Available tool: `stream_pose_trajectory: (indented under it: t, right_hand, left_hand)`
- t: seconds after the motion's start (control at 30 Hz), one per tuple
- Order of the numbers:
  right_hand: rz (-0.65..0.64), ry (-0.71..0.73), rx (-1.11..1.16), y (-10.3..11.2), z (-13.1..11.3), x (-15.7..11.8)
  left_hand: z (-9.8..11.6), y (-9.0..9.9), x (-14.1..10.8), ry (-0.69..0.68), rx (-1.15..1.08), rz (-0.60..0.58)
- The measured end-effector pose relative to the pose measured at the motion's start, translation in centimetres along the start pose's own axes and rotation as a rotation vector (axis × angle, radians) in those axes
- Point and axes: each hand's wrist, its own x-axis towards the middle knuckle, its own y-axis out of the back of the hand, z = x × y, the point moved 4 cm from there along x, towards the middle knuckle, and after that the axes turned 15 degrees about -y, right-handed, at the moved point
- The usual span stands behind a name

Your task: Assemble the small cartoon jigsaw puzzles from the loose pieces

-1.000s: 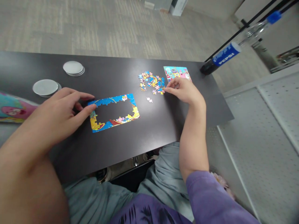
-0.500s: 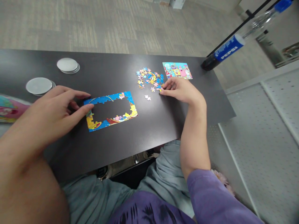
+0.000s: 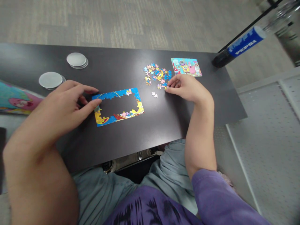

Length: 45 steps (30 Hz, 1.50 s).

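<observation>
A jigsaw border of joined blue, yellow and red cartoon pieces lies flat on the dark table, its middle showing bare tabletop. My left hand is at its left end, thumb tip on the corner area, thumb and fingers apart. A loose heap of small puzzle pieces lies to the right of the border. At the heap's near right edge my right hand pinches a small puzzle piece, mostly covered by the fingertips. One pale piece lies by itself between heap and border.
A cartoon picture card lies behind my right hand. A Pepsi bottle stands at the table's far right corner. Two stacks of white discs, a far one and a nearer one, and a colourful cartoon package are at left.
The whole view has shifted, so the table things appear further right and slightly higher. Both hands keep nearly the same places beside the border and the heap.
</observation>
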Motion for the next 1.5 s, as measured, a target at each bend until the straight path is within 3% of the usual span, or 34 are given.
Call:
stream_pose_trajectory:
  t: [0.27, 0.47, 0.7, 1.07, 1.17, 1.27, 1.37, 1.5]
  right_hand:
    - [-0.134, 0.048, 0.117, 0.2, -0.5, -1.0]
    - [-0.171, 0.114, 0.161, -0.7, -5.2, -3.6]
    - [-0.296, 0.205, 0.164, -4.0, -9.4, -4.9]
    - [-0.32, 0.202, 0.164, -7.8, -9.7, -3.4]
    - [-0.318, 0.246, 0.141, -8.0, -9.7, -3.3]
    - [-0.219, 0.271, 0.071, -7.5, -9.5, -3.1]
    - [-0.131, 0.281, 0.008, -6.9, -9.1, -2.6]
    - [-0.116, 0.284, -0.001, -6.3, -8.5, -2.0]
  left_hand:
    - [0.1, 0.1, -0.3, 0.016, -0.029, 0.009]
    - [0.4, 0.3, -0.6, 0.019, -0.066, -0.017]
    - [0.8, 0.5, -0.8, 0.034, -0.081, 0.008]
    - [0.7, 0.4, -0.8, 0.002, -0.069, 0.049]
    - [0.7, 0.4, -0.8, 0.004, -0.081, 0.033]
    - [1.0, 0.5, -0.8, 0.006, -0.074, 0.045]
    - [2.5, 0.2, -0.7, -0.038, -0.03, 0.046]
    - [5.9, -0.9, -0.2, -0.08, 0.002, 0.062]
